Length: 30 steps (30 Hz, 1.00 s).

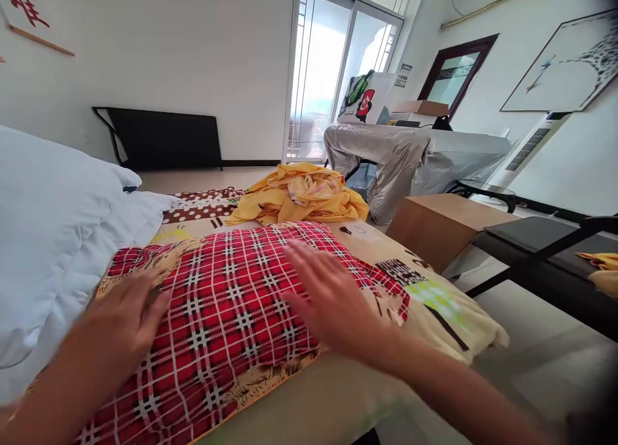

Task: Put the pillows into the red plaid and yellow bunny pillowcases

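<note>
Your left hand and right hand rest open, fingers spread, gripping nothing, on the red plaid pillow, already flat; beyond it, yellow clothes lie heaped.

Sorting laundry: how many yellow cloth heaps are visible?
2: one yellow heap far up the bed, another heap on the black bench, right. Others may be hidden.

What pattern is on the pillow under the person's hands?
A red plaid with black and white lines on the pillow, edged in a yellowish print; seen in the head view.
</note>
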{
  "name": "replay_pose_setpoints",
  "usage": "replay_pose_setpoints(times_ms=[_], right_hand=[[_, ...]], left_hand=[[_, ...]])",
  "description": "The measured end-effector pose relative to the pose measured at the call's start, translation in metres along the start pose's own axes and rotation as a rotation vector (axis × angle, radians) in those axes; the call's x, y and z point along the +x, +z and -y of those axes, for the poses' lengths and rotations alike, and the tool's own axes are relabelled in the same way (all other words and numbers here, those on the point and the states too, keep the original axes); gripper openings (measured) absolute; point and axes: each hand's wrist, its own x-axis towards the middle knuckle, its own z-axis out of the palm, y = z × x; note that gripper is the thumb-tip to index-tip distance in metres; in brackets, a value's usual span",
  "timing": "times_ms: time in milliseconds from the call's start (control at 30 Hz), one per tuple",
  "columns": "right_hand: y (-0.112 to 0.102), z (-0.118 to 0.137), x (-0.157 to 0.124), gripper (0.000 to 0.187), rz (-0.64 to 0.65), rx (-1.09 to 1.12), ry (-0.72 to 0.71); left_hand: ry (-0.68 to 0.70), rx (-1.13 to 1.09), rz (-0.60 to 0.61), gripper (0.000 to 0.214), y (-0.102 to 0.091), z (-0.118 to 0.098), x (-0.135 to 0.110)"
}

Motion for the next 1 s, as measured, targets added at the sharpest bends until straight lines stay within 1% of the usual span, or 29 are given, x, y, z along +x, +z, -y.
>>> replay_pose_setpoints(times_ms=[33,67,100,133,167,200,233,267,333,400,433,467,533,567,633,667,733,800,867,933,1000], right_hand=[[0.004,0.028,0.005,0.053,-0.018,0.068,-0.12],[0.011,0.049,0.007,0.059,-0.018,0.117,-0.194],[0.02,0.062,0.007,0.063,-0.004,0.144,-0.233],[0.032,0.066,0.003,0.065,0.007,0.15,-0.232],[0.043,0.061,-0.003,0.064,0.026,0.136,-0.194],[0.055,0.048,-0.012,0.062,0.054,0.104,-0.128],[0.065,0.029,-0.025,0.06,0.061,0.061,-0.064],[0.072,0.006,-0.04,0.058,0.085,0.009,0.006],[0.08,-0.043,-0.077,0.053,0.045,-0.119,0.174],[0.077,-0.086,-0.116,0.048,0.035,-0.2,0.373],[0.072,-0.102,-0.134,0.046,0.01,-0.224,0.465],[0.065,-0.113,-0.149,0.044,0.004,-0.221,0.52],[0.05,-0.12,-0.167,0.037,-0.07,-0.181,0.56],[0.042,-0.117,-0.17,0.033,-0.117,-0.146,0.551],[0.029,-0.1,-0.162,0.025,-0.206,-0.062,0.511],[0.025,-0.089,-0.153,0.022,-0.231,-0.016,0.485],[0.025,-0.067,-0.131,0.02,-0.23,0.053,0.451],[0.033,-0.052,-0.111,0.023,-0.174,0.053,0.441],[0.045,-0.044,-0.099,0.035,-0.095,0.017,0.444],[0.053,-0.045,-0.098,0.043,-0.029,0.023,0.428],[0.051,-0.051,-0.105,0.044,0.049,0.12,0.378]], left_hand=[[0.113,-0.024,0.006,0.049,0.0,-0.023,0.012],[0.145,-0.032,-0.03,0.051,0.003,-0.042,0.023],[0.194,-0.029,-0.008,0.053,0.008,-0.055,0.031],[0.224,-0.03,0.02,0.055,0.016,-0.064,0.036],[0.223,-0.027,0.046,0.055,0.025,-0.068,0.039],[0.219,-0.027,0.075,0.056,0.035,-0.068,0.039],[0.206,-0.028,0.091,0.056,0.044,-0.066,0.037],[0.194,-0.028,0.091,0.056,0.053,-0.063,0.034],[0.205,-0.023,0.062,0.056,0.064,-0.059,0.027],[0.23,-0.009,0.007,0.056,0.068,-0.058,0.022],[0.238,-0.003,-0.016,0.056,0.069,-0.058,0.021],[0.242,0.001,-0.035,0.057,0.068,-0.059,0.022],[0.248,0.008,-0.047,0.058,0.068,-0.061,0.024],[0.249,0.012,-0.043,0.058,0.068,-0.062,0.025],[0.253,0.022,-0.025,0.058,0.068,-0.062,0.027],[0.251,0.026,-0.014,0.058,0.067,-0.062,0.028],[0.245,0.028,0.019,0.058,0.063,-0.06,0.028],[0.228,0.028,0.064,0.059,0.056,-0.057,0.027],[0.171,0.027,0.103,0.06,0.046,-0.049,0.026],[0.068,0.016,0.139,0.064,0.037,-0.036,0.024],[-0.042,-0.016,0.189,0.065,0.029,-0.018,0.022]])
